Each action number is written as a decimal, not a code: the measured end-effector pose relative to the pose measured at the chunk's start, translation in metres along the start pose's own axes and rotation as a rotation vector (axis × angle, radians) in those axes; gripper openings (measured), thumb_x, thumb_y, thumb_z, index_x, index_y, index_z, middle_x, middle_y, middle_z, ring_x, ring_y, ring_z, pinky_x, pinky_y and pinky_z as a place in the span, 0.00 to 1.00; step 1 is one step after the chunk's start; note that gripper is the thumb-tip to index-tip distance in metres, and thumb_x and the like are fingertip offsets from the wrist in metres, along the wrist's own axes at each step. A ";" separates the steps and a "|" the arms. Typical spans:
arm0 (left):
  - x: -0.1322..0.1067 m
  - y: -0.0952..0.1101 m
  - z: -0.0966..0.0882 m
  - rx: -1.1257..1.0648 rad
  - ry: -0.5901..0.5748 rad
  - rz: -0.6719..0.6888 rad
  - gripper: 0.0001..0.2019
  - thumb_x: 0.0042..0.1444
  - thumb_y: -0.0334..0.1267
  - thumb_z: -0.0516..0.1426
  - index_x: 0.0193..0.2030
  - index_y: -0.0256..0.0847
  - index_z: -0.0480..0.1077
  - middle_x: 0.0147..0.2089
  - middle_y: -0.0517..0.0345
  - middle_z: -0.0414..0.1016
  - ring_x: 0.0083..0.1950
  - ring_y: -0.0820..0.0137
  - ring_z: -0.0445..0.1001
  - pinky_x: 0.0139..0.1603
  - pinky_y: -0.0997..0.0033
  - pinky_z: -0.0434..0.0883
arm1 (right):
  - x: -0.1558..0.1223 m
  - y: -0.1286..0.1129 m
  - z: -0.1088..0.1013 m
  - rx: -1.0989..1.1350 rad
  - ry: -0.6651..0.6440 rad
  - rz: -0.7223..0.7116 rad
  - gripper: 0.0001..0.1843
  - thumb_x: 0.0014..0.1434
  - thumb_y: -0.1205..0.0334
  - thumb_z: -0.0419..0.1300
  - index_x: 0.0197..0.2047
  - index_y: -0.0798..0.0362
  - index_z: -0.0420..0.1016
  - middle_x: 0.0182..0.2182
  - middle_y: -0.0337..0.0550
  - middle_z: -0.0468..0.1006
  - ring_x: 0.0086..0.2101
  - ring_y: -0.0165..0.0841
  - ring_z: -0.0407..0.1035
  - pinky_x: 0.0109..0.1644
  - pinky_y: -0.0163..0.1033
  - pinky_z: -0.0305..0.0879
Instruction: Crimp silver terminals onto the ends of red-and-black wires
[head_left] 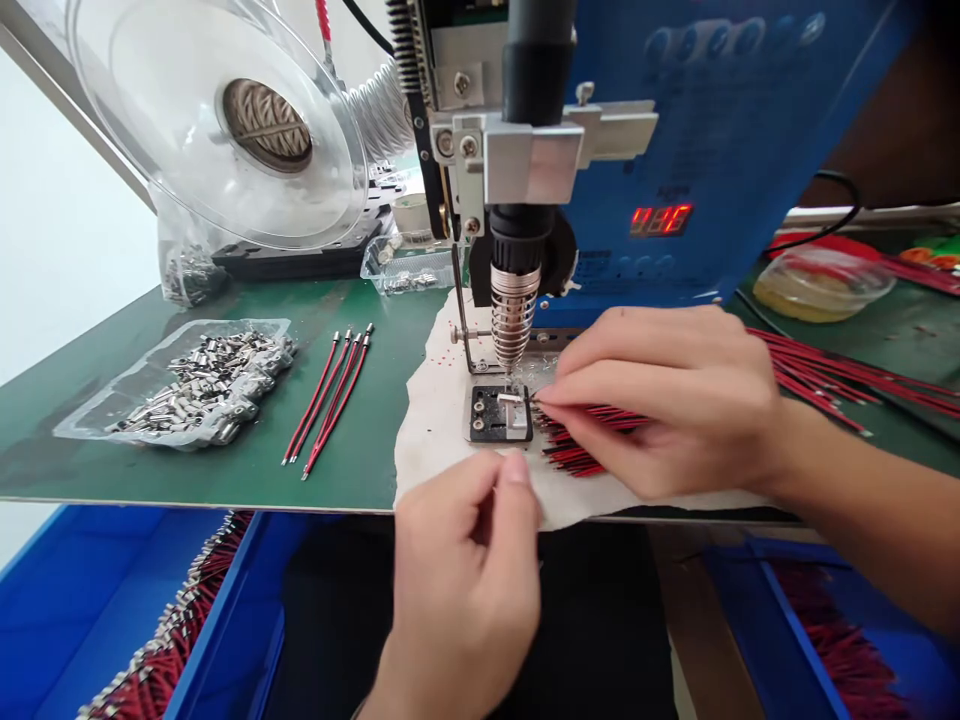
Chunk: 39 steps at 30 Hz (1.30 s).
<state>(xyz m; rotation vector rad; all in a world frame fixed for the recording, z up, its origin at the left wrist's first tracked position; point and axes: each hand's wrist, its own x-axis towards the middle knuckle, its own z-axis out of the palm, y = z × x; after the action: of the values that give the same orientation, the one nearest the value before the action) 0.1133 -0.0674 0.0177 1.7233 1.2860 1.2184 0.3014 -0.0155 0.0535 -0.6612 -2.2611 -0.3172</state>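
My right hand pinches a thin wire just right of the small black fixture. The wire's dark tip reaches a small metal connector lying on the fixture. Straight above it stands the soldering iron, with a coiled spring around its lower part. My left hand is closed in front of the fixture, thumb against the curled forefinger; whatever it may hold is hidden. Beneath my right hand lies a bundle of red and black wires, on a torn sheet of pale paper.
Left on the green table are several red wires with metal ends and a clear tray of metal connectors. A blue machine rises behind, beside a clear spool. Blue bins with wires stand below the table edge.
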 end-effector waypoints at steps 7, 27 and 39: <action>-0.008 -0.005 0.020 -0.102 -0.040 0.046 0.16 0.60 0.34 0.58 0.21 0.40 0.66 0.19 0.61 0.67 0.23 0.72 0.68 0.23 0.74 0.65 | 0.009 -0.022 0.001 0.480 0.001 0.055 0.07 0.58 0.74 0.61 0.35 0.53 0.75 0.31 0.41 0.75 0.36 0.31 0.70 0.41 0.39 0.69; 0.092 -0.009 -0.097 0.922 0.127 -0.144 0.14 0.56 0.50 0.58 0.31 0.45 0.79 0.20 0.59 0.72 0.27 0.64 0.69 0.35 0.64 0.62 | 0.004 0.033 -0.019 -0.011 -0.748 0.273 0.09 0.61 0.62 0.55 0.36 0.48 0.78 0.27 0.37 0.77 0.26 0.31 0.66 0.31 0.38 0.49; 0.111 -0.025 -0.139 1.213 0.174 -0.231 0.27 0.57 0.62 0.51 0.47 0.44 0.79 0.40 0.40 0.75 0.49 0.34 0.71 0.46 0.39 0.68 | 0.003 0.033 -0.014 0.051 -0.771 0.298 0.09 0.61 0.64 0.56 0.38 0.47 0.78 0.29 0.35 0.79 0.28 0.30 0.68 0.32 0.37 0.51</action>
<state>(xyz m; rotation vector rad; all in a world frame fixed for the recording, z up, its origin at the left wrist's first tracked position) -0.0163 0.0421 0.0763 2.1122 2.5516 0.3914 0.3264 0.0073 0.0662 -1.2323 -2.8072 0.1820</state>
